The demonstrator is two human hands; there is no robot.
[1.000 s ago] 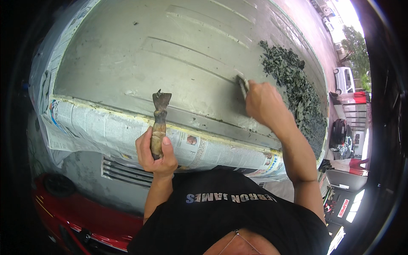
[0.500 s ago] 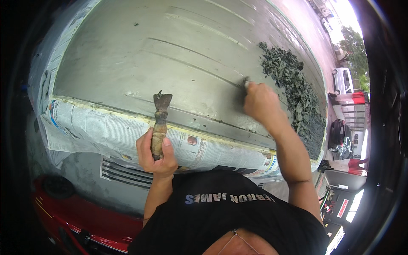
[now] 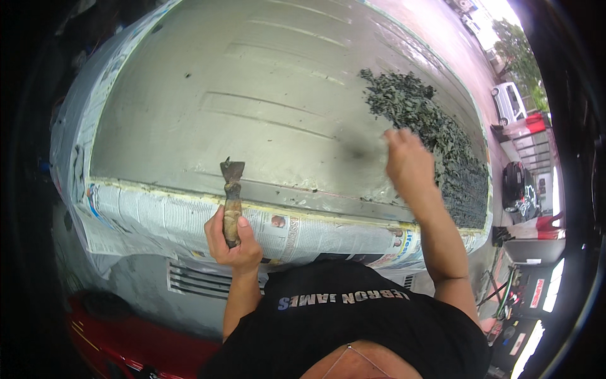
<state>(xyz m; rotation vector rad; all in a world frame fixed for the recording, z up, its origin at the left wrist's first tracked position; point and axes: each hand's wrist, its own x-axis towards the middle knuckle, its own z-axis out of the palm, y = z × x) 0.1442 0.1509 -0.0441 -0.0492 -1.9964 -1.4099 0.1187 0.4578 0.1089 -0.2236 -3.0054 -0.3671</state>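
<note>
My left hand (image 3: 235, 245) is closed around the taped handle of a scraper (image 3: 233, 175), its worn flared blade pointing away from me, over the near edge of a bare grey vehicle roof (image 3: 252, 151). A dark scrap clings to the blade's tip. My right hand (image 3: 409, 161) hovers over the roof, fingers drawn together; anything in them is too small or hidden to make out. Just beyond and right of it, a thick patch of dark, curled paint flakes (image 3: 429, 114) covers the roof's right end. A dark shadow falls left of this hand.
Newspaper (image 3: 170, 215) with yellow tape borders the roof, and clear plastic sheeting (image 3: 69, 151) hangs at the left. Below left stands a red car (image 3: 145, 347). Off to the right are a white van (image 3: 509, 103), a dark car (image 3: 512, 183) and workshop gear (image 3: 517, 297).
My right hand has shifted a little right and toward me, closer to the paint flakes. The left hand keeps its hold on the scraper. The whole view has tilted slightly.
</note>
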